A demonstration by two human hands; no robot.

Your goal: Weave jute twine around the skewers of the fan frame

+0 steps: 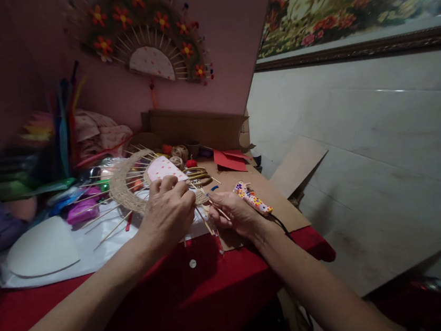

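A fan-shaped craft of thin wooden sticks [111, 232] lies over the table, with a band of woven twine [120, 190] running in an arc through them. Its inner half-circle [164, 169] is white with pink dots. My left hand [172, 208] is closed over the near part of the fan, its fingertips hidden behind the knuckles. Close beside it, my right hand [234, 212] pinches the twine-and-stick end of the fan between thumb and fingers. A few stick ends point down between the two hands.
Scissors [198, 176], red paper [231, 159] and a flower-patterned glue gun [253, 198] lie on cardboard [290, 216] to the right. Coloured packets [84, 206] and a white rounded card [41, 248] are at left. A finished fan [151, 64] hangs on the pink board behind.
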